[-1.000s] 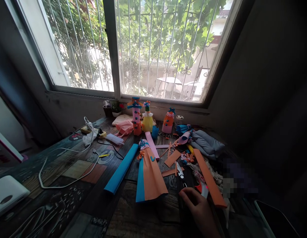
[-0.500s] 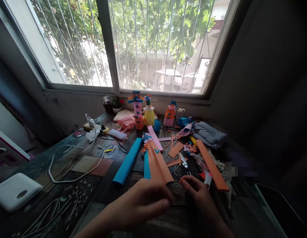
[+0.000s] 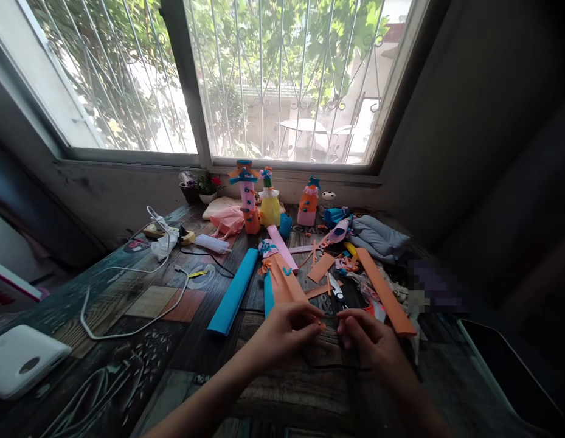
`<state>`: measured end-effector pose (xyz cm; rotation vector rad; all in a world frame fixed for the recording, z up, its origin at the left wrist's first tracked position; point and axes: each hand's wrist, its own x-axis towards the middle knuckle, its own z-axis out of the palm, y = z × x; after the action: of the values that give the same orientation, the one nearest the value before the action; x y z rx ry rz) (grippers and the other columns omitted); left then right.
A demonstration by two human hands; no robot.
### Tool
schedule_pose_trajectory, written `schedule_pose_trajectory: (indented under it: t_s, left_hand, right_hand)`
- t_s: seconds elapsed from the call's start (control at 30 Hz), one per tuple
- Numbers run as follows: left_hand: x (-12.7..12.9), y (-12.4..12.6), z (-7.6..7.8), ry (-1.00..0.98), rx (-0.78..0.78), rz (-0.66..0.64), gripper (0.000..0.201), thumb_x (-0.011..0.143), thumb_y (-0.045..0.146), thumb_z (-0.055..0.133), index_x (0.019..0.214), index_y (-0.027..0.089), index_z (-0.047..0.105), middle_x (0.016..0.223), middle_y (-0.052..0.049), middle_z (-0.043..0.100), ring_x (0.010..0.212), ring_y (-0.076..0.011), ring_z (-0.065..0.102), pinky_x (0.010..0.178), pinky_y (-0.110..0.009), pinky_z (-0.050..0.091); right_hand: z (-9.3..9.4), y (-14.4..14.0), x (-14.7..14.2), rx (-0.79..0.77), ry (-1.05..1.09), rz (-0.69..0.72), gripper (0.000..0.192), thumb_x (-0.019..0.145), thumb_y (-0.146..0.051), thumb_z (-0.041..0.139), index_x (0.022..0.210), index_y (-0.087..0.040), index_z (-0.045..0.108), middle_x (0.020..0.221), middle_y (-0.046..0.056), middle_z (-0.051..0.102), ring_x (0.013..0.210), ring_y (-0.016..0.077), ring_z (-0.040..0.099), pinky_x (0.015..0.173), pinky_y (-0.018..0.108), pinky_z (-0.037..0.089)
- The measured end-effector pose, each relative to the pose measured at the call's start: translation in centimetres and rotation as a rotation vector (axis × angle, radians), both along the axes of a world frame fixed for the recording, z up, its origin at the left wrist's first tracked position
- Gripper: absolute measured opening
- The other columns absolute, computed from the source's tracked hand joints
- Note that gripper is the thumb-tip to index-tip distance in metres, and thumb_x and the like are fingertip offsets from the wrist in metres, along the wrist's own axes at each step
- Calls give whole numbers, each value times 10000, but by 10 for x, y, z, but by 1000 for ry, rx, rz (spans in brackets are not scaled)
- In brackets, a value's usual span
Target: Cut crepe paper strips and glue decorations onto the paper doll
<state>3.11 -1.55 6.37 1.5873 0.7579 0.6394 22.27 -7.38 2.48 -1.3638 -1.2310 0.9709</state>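
Crowding both hands (image 3: pixel 286 331): scissors (image 3: pixel 336 286), blue roll (image 3: pixel 234 291).

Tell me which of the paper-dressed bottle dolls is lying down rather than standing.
The orange-and-blue doll by the left hand lies flat; the other three stand at the window sill.

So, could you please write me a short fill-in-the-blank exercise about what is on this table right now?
1. The left hand pinches the near edge of the ____ and blue paper dress.
2. The rolled tube left of the dress is ____.
3. The scissors lie to the ____ of the dress.
4. The right hand holds ____.

Missing words: orange; blue; right; nothing
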Motion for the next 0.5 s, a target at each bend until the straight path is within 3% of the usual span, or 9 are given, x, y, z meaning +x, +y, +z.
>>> schedule_pose_trajectory:
  t_s: [0.1, 0.2, 0.3, 0.4, 0.5]
  left_hand:
    - [-6, 10, -16, -84, -67, 105, 237, 728, 321, 672, 866, 130, 651, 797, -51, 659, 723, -161, 605, 649, -237, 461]
    - [-13, 17, -28, -113, -70, 196, 229, 707, 312, 692, 836, 129, 644, 765, -50, 656, 733, -170, 613, 663, -247, 467]
    - [-16, 19, -34, -134, -72, 234, 212, 713, 313, 685, 811, 135, 627, 772, -56, 658, 750, -180, 618, 668, -257, 473]
    - [-18, 18, -38, -136, -79, 247, 218, 716, 324, 680, 796, 134, 609, 756, -58, 651, 735, -184, 616, 657, -266, 480]
    - [-21, 17, -44, -130, -36, 271, 226, 722, 336, 676, 788, 131, 607, 757, -57, 640, 732, -182, 610, 674, -267, 485]
  right_hand:
    - [-19, 5, 32, -114, -406, -209, 399, 786, -546, 450, 807, -196, 643, 650, 30, 653, 564, 189, 592, 565, 287, 468]
    - [-36, 7, 57, -214, -578, -310, 348, 752, -507, 486, 648, -211, 638, 551, 40, 639, 525, 224, 594, 526, 320, 426]
    - [-45, 10, 63, -254, -692, -344, 332, 744, -479, 500, 558, -222, 598, 514, 44, 621, 525, 240, 593, 511, 324, 386]
    - [-46, 18, 59, -238, -800, -345, 280, 733, -463, 527, 608, -225, 605, 532, 36, 605, 550, 245, 586, 513, 317, 366]
    - [-43, 29, 62, -182, -873, -331, 230, 730, -414, 540, 759, -210, 645, 710, 63, 646, 699, 257, 603, 599, 322, 404]
